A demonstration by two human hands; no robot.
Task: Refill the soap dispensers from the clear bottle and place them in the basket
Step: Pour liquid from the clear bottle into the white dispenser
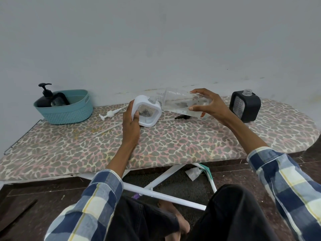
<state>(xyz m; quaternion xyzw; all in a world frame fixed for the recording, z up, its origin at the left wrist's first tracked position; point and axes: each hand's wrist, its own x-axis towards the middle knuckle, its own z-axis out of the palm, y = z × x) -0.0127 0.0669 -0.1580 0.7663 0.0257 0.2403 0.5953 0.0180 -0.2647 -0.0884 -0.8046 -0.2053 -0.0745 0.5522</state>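
Observation:
My left hand (130, 126) grips the white square soap dispenser (147, 111), which stands tilted on the ironing board with its pump off and its neck bare. My right hand (207, 106) holds the clear bottle (180, 103) on its side, its open mouth at the white dispenser's neck. A black square dispenser (245, 106), also without its pump, stands to the right. The teal basket (69, 111) at the far left holds a black pump dispenser (45, 97). A white pump head (108, 114) and a black pump head (182, 117) lie on the board.
The ironing board (173, 141) has a leopard-print cover and stands low against a pale wall. A thin white tube (106, 130) lies near the white pump. White board legs (163, 195) and crumpled paper (193, 173) are on the floor by my knees.

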